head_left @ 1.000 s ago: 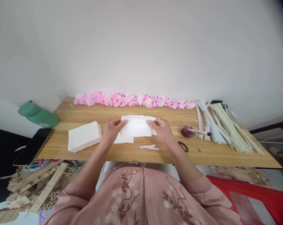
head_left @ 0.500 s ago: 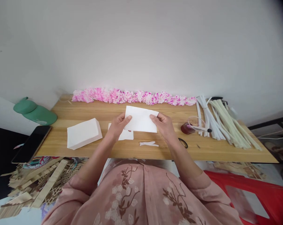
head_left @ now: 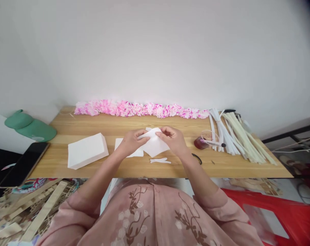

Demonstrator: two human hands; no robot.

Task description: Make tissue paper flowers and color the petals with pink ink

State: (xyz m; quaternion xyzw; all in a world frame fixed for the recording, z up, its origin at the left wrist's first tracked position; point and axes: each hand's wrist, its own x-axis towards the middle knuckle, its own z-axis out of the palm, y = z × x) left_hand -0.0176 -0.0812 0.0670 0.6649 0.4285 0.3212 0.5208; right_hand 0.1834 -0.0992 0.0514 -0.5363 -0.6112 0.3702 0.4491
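Between my two hands a white paper sheet (head_left: 155, 146) is bent, its edges gathered toward the middle and a corner hanging down. My left hand (head_left: 134, 140) pinches the sheet's left side with thumb and fingers. On its right upper part my right hand (head_left: 171, 138) grips it the same way, thumb in front. Another white sheet (head_left: 138, 153) lies on the table, partly under my left hand. Just below the held paper are short white strips (head_left: 160, 160). A thick stack of white paper (head_left: 86, 150) sits to the left.
Pink and white paper flowers (head_left: 142, 110) run along the wall side of the wooden table (head_left: 93, 126). At right are a small jar of dark red liquid (head_left: 201, 143), white and cream strip bundles (head_left: 240, 136) and a black ring (head_left: 197, 158). A phone (head_left: 25, 164) and green bottle (head_left: 33, 128) are left.
The white sheet, held flat and stretched between my hands before, is now turned and bent. My hands have drawn closer together. The whole view has shifted slightly.
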